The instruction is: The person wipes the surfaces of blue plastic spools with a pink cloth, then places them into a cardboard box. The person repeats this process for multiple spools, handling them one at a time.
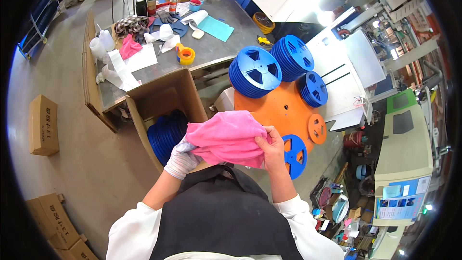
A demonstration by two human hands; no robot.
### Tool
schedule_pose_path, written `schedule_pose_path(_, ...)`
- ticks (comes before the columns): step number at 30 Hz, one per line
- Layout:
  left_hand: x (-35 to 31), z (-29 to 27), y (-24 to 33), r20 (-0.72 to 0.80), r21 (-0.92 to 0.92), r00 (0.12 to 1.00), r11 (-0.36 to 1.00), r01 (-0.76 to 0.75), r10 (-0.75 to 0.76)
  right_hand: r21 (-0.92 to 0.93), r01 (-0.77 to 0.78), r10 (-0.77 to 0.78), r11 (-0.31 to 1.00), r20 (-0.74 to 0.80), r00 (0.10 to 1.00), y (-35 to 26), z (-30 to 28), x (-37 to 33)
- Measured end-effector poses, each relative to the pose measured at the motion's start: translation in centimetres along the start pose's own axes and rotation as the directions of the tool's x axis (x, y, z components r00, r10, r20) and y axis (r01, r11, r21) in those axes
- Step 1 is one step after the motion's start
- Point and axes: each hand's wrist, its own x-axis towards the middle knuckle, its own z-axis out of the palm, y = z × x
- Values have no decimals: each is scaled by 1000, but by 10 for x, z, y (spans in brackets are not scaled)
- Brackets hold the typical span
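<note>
A pink cloth (226, 137) is stretched between my two hands in front of my dark apron. My left hand (183, 159), in a white knit glove, grips its left end. Bare, my right hand (272, 148) pinches the right edge with the thumb on top. Beneath the cloth's left side stands an open cardboard box (194, 94) with blue plastic reels (166, 135) inside. Just right of my right hand is a single blue reel (296, 155), partly hidden by it. Beyond the cloth, three stacks of blue reels (255, 71) stand on an orange round table (276, 108), with an orange disc (316, 129) at its right edge.
A grey worktable (216, 50) at the back carries orange tape rolls (185, 55), spray cans (173, 4), white bottles (106, 39), rags and papers. Closed cartons (43, 125) stand on the floor at left. Pale machinery (403, 159) lines the right side.
</note>
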Motion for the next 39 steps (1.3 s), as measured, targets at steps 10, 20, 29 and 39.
schedule_pose_path(10, 30, -22, -18, -253, -76, 967, 996, -42, 22, -808, -74, -229, 584, -252, 940, 41, -97, 5)
schedule_pose_path(20, 144, -31, -74, -204, 213, 978, 977, 2, 42, -185, -117, -22, 976, -615, 788, 86, -260, -8)
schedule_pose_path(29, 324, 55, -233, -386, 738, 914, 554, 385, -121, -199, -374, 165, 906, -648, 743, 148, -307, -50)
schedule_pose_path(39, 276, 8, -274, -498, 243, 537, 485, 840, -681, 587, -214, 382, 781, -178, 907, 137, -304, 16)
